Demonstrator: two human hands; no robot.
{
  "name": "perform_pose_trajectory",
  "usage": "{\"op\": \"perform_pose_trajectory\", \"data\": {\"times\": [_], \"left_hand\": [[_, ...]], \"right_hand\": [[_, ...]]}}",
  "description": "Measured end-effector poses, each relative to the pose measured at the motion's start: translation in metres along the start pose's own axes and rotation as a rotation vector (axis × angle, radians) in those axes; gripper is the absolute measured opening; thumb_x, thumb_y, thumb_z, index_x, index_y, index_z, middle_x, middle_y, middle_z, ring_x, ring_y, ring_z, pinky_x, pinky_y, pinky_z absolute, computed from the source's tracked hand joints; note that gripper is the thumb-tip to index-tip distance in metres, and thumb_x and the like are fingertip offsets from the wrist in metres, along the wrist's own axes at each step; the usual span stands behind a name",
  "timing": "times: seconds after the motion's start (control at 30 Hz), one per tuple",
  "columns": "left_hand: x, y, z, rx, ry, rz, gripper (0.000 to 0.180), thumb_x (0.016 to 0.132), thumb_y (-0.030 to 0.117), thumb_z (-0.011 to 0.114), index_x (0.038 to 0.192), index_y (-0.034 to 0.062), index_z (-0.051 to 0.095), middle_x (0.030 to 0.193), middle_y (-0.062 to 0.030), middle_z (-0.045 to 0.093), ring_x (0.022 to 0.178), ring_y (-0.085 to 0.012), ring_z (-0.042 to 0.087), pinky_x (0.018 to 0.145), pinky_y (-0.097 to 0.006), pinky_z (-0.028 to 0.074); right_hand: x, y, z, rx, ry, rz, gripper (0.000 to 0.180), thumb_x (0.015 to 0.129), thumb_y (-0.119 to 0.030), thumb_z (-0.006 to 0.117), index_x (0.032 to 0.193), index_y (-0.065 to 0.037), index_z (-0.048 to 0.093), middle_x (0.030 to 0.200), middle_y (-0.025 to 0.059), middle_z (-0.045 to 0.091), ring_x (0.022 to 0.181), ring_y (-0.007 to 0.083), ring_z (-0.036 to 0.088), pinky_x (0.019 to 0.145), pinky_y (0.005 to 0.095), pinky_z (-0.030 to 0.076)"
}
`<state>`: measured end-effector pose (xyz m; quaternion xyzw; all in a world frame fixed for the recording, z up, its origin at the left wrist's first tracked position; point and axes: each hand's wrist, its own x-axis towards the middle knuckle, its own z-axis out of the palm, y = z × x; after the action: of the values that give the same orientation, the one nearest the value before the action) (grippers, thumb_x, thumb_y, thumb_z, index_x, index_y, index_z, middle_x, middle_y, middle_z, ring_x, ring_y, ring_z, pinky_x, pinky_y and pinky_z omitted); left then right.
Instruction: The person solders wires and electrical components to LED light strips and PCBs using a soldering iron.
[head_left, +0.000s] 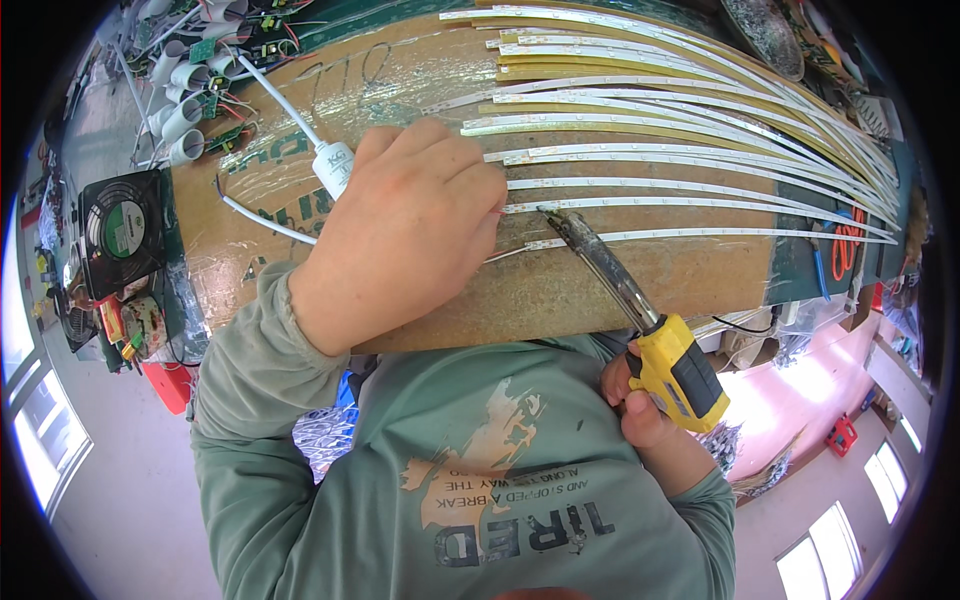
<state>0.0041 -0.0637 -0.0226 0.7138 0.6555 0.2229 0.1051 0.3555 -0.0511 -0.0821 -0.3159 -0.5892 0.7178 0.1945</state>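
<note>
the left hand (410, 225) curls nearly closed by a white strip (620, 202), its hold hidden; the right hand (645, 418) clasps a yellow soldering iron (667, 350), seemingly slanted to reach the strip

Green bench (795, 274) | brown board (640, 285) on top | white strips (650, 202) across board's right half

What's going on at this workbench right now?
A person's right hand grips a yellow-and-black soldering tool, its tip at the left end of a white strip on a brown board. The left hand is curled beside that end; whatever it pinches is hidden. It partly covers a white cylindrical connector. More white strips lie side by side.
</note>
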Motion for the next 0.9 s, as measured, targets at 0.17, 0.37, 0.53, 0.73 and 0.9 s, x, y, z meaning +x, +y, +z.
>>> {"op": "perform_pose_trajectory", "data": {"times": [0.17, 0.37, 0.53, 0.73, 0.9], "left_hand": [[0.002, 0.002, -0.005, 0.003, -0.011, -0.005, 0.009, 0.077, 0.007, 0.070, 0.085, 0.0082, 0.065, 0.088, -0.0053, 0.063, 0.089, -0.0282, 0.058, 0.083, -0.039, 0.044], [0.000, -0.005, -0.014, -0.213, -0.088, -0.104, 0.008, 0.082, 0.007, 0.071, 0.088, 0.0058, 0.066, 0.088, -0.0074, 0.067, 0.090, -0.0307, 0.062, 0.088, -0.041, 0.046], [-0.001, -0.005, -0.016, -0.156, -0.115, -0.059, 0.008, 0.082, 0.007, 0.071, 0.088, 0.0067, 0.067, 0.092, -0.0075, 0.067, 0.095, -0.0305, 0.061, 0.089, -0.042, 0.045], [-0.001, -0.003, -0.011, -0.101, -0.096, -0.047, 0.008, 0.080, 0.007, 0.071, 0.086, 0.0070, 0.066, 0.092, -0.0061, 0.066, 0.095, -0.0296, 0.060, 0.087, -0.041, 0.045], [-0.001, -0.001, -0.005, -0.070, -0.064, -0.061, 0.009, 0.077, 0.006, 0.071, 0.082, 0.0072, 0.064, 0.090, -0.0050, 0.064, 0.092, -0.0290, 0.058, 0.084, -0.040, 0.044]], "right_hand": [[-0.002, 0.004, -0.001, -0.065, 0.005, -0.012, 0.062, 0.094, -0.037, 0.069, 0.140, -0.003, 0.044, 0.076, 0.0031, 0.049, 0.063, 0.0149, 0.047, 0.058, 0.0302, 0.043], [-0.002, 0.006, -0.002, -0.107, -0.004, -0.052, 0.063, 0.095, -0.037, 0.068, 0.141, -0.002, 0.044, 0.076, 0.0034, 0.049, 0.063, 0.0149, 0.047, 0.058, 0.0304, 0.043], [-0.002, 0.005, -0.002, -0.104, -0.011, -0.048, 0.062, 0.095, -0.036, 0.068, 0.141, -0.001, 0.044, 0.077, 0.0031, 0.049, 0.063, 0.0145, 0.047, 0.058, 0.0300, 0.043], [-0.003, 0.006, 0.000, -0.154, 0.001, -0.081, 0.063, 0.095, -0.036, 0.068, 0.141, 0.000, 0.044, 0.076, 0.0019, 0.049, 0.064, 0.0136, 0.046, 0.058, 0.0289, 0.042], [-0.005, 0.007, -0.001, -0.174, -0.009, -0.073, 0.065, 0.096, -0.037, 0.068, 0.142, -0.001, 0.042, 0.077, 0.0012, 0.048, 0.064, 0.0131, 0.046, 0.059, 0.0286, 0.042]]}}
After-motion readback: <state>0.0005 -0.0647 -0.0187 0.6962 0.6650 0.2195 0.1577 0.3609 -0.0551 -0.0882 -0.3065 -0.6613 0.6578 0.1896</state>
